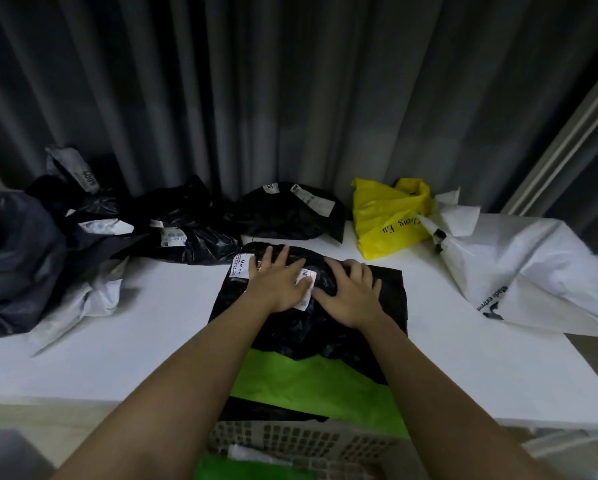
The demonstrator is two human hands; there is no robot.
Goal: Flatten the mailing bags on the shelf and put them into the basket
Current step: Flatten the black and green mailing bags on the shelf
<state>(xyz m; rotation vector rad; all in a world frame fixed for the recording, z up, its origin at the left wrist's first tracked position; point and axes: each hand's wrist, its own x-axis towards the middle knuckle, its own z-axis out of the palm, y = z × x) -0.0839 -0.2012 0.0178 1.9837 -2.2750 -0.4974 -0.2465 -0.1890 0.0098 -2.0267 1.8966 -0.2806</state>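
Both hands are down flat: the left hand (279, 285) and the right hand (351, 295) lie side by side, fingers spread wide, palms pressing on a black mailing bag (325, 327) in the middle of the white shelf (152, 341). Neither hand grips anything. A white label (306, 287) peeks out between them. Under the near end of that bag lies a green bag (311, 379), reaching over the shelf edge toward the pale mesh basket (290, 441) just below, with more green showing inside the basket. Along the back of the shelf sit crumpled black bags (290, 211) with labels, a yellow bag (387, 220) and, to the right, a white bag (533, 271). On the left, dark and pale bags are heaped together.
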